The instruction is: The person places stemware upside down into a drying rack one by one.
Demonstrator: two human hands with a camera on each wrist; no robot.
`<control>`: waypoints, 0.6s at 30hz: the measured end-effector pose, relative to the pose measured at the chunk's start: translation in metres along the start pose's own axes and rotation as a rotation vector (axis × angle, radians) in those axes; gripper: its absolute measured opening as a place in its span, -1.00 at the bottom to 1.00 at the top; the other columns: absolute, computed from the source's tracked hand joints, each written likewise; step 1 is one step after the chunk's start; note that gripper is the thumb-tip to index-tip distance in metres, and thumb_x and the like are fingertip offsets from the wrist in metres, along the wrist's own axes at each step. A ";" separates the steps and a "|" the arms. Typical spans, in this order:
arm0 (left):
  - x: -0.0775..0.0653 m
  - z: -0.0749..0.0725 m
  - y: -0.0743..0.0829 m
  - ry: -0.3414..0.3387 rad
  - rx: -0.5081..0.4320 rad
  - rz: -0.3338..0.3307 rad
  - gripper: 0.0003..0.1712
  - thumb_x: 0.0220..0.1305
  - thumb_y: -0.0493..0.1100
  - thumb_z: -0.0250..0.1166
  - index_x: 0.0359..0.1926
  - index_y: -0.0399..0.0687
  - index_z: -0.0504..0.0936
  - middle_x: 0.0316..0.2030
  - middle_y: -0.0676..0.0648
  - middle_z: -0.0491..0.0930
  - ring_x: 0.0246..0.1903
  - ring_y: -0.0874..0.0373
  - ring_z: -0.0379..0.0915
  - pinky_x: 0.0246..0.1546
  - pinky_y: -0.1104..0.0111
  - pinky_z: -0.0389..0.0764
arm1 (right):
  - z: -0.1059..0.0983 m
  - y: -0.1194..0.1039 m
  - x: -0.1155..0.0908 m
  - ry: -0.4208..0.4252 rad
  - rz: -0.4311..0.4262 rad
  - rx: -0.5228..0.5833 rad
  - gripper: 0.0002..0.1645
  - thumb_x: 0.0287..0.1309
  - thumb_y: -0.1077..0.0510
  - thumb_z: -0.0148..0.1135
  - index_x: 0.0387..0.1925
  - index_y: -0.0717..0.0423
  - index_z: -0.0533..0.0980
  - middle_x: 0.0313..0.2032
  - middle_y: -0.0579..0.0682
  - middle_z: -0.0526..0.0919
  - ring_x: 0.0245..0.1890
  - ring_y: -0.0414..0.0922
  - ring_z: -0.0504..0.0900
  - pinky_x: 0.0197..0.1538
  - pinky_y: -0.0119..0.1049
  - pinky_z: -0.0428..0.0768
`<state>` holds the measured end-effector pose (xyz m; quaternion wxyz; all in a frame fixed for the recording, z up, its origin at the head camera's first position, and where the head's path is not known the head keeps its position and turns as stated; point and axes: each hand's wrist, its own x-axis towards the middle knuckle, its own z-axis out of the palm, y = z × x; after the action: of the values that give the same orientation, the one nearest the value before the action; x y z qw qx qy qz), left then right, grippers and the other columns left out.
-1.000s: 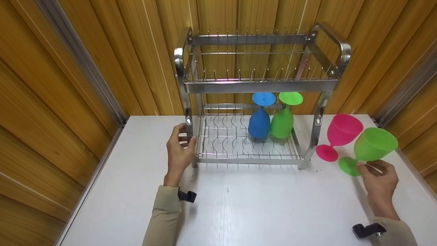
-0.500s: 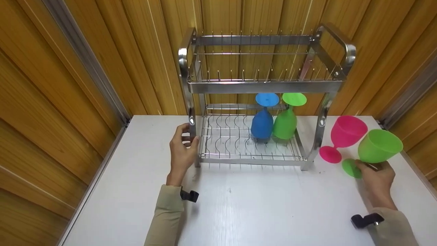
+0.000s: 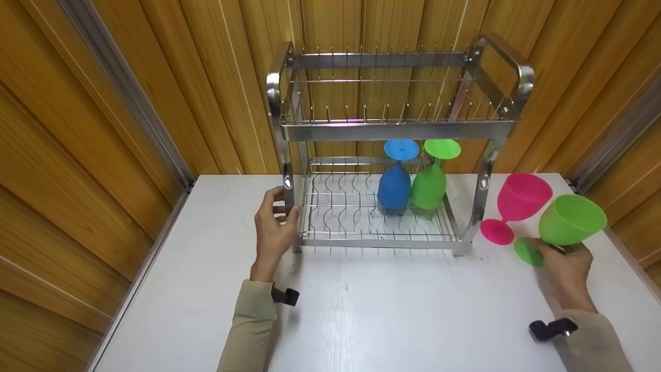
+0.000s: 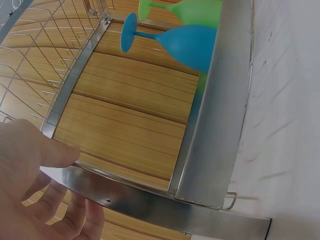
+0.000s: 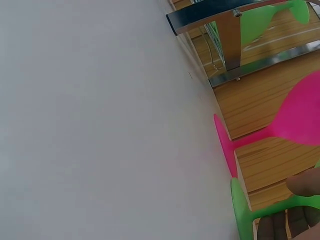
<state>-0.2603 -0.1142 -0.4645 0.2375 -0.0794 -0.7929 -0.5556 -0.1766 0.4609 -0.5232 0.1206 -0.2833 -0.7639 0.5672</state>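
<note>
A two-tier metal dish rack [image 3: 397, 131] stands on the white table. My left hand [image 3: 273, 225] grips its left front post, thumb at the front and fingers behind, as the left wrist view shows on the metal post [image 4: 135, 200]. At the right, my right hand [image 3: 568, 266] holds an upright light green goblet [image 3: 570, 221] by the stem, below the bowl. In the right wrist view the thumb [image 5: 305, 182] lies on one side of the green stem and the fingers on the other. Beside it an upright pink goblet [image 3: 522, 197] stands untouched.
A blue goblet [image 3: 395, 188] and another green goblet [image 3: 428, 190] stand upside down side by side on the rack's lower wire shelf. Thin prongs line the upper tier. Wood-patterned walls [image 3: 330, 26] close off the back and both sides of the white table [image 3: 382, 310].
My right hand has moved in and up around the green goblet's stem, its fingers now behind it. My left hand keeps its grip on the rack post. The head view shifts slightly.
</note>
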 end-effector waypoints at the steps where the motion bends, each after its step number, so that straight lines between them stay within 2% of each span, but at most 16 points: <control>1: 0.000 0.000 0.000 0.000 0.002 -0.001 -0.47 0.35 -0.38 0.40 0.31 -0.16 0.55 0.04 -0.20 0.68 -0.14 -0.05 0.72 -0.12 0.16 0.81 | -0.001 0.000 -0.001 -0.002 -0.005 -0.003 -0.59 0.37 -0.04 0.44 0.10 -0.33 0.42 -0.01 -0.41 0.44 0.07 -0.39 0.39 0.37 -0.51 0.43; 4: 0.000 0.000 0.001 0.003 -0.003 0.003 -0.47 0.35 -0.39 0.40 0.31 -0.17 0.55 0.04 -0.21 0.69 -0.15 -0.07 0.72 -0.12 0.11 0.81 | -0.002 -0.002 -0.004 0.009 -0.034 -0.007 -0.60 0.38 0.00 0.42 0.10 -0.31 0.42 -0.01 -0.41 0.45 0.07 -0.41 0.40 0.33 -0.57 0.46; 9: -0.001 0.001 0.001 0.003 0.005 0.011 -0.45 0.35 -0.37 0.40 0.33 -0.17 0.54 0.05 -0.22 0.69 -0.14 -0.07 0.72 -0.12 0.09 0.81 | -0.005 -0.006 -0.010 0.042 -0.080 -0.035 -0.63 0.37 0.07 0.42 0.08 -0.28 0.47 -0.07 -0.43 0.49 0.02 -0.44 0.45 -0.01 -0.73 0.50; 13: -0.001 -0.001 0.002 -0.004 0.024 0.008 -0.45 0.35 -0.37 0.41 0.33 -0.18 0.54 0.05 -0.21 0.68 -0.15 -0.06 0.72 -0.12 0.12 0.81 | -0.009 -0.010 -0.018 0.055 -0.123 -0.070 -0.60 0.36 0.09 0.44 0.13 -0.27 0.53 -0.13 -0.52 0.53 -0.03 -0.50 0.48 -0.05 -0.74 0.50; 18: 0.001 -0.006 0.008 -0.014 0.035 0.018 -0.47 0.33 -0.36 0.42 0.30 -0.21 0.58 0.05 -0.22 0.69 -0.14 -0.07 0.74 -0.14 0.11 0.83 | -0.016 -0.014 -0.030 0.078 -0.223 -0.106 -0.47 0.32 0.12 0.48 0.29 -0.04 0.60 -0.22 -0.63 0.58 -0.11 -0.59 0.55 -0.07 -0.77 0.51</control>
<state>-0.2558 -0.1172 -0.4556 0.2383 -0.0863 -0.8033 -0.5389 -0.1480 0.4537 -0.5005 0.1976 -0.2245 -0.8142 0.4977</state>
